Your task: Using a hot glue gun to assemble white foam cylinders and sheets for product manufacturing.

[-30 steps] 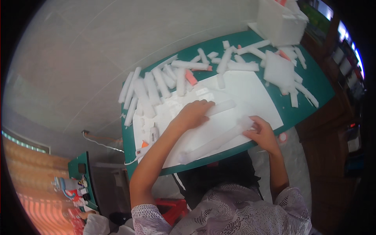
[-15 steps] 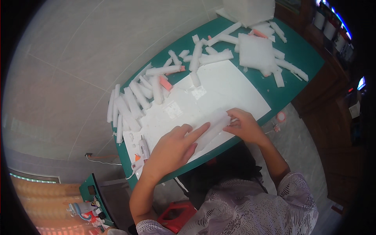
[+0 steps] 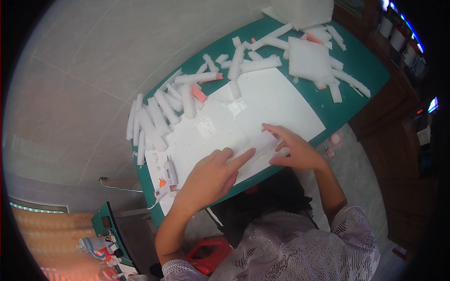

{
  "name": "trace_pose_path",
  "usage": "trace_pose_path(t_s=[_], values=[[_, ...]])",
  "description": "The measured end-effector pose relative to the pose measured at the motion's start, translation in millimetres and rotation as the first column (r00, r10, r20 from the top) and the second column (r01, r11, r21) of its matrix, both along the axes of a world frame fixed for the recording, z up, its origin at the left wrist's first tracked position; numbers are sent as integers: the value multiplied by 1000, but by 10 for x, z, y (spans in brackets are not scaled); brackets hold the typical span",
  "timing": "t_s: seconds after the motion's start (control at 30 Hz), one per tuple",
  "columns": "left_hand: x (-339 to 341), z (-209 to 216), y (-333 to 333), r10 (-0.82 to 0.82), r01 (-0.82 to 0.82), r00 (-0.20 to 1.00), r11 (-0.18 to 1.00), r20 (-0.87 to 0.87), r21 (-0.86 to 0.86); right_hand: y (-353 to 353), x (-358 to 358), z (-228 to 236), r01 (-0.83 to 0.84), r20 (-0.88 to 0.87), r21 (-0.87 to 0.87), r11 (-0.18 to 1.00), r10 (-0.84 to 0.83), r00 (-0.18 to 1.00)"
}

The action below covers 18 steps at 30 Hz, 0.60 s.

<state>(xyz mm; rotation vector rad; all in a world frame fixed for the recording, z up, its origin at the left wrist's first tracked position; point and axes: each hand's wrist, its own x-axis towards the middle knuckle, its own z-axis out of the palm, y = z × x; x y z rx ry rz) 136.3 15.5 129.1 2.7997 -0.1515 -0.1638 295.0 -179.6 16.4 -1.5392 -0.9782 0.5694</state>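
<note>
A pale, whitish, partly see-through piece [image 3: 262, 153] lies low over the white board [image 3: 286, 103] between my hands; its exact kind is hard to make out. My left hand [image 3: 215, 175] is at its left end, index finger stretched along it and thumb bent in at its near side, seemingly gripping it. Around its right end my right hand [image 3: 297, 149] is open, thumb and fingers spread with nothing between them. A white hot glue gun [image 3: 170, 175] lies left of my left hand, its cord running off the table edge.
White foam strips [image 3: 152, 124] crowd the left of the green table [image 3: 354, 61], with a pink block [image 3: 198, 94] among them. A square white foam slab [image 3: 309, 61] rests on more strips at the far right. A large white block [image 3: 302, 14] stands behind.
My right hand has opened from a pinch at the pale piece's right end, its fingers now spread. My left hand has barely moved. The view has shifted slightly.
</note>
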Motion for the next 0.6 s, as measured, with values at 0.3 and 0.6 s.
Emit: trace_pose_path(t_s=[0.3,0.6], values=[[-79,39,118,13,-13,1000,999,10,-31,72,127,97,-124,153,61,990,113,982],[-1150,-70,670,629,-490,708,764,320,-419,81,127,6,-48,177,96,994,30,984]])
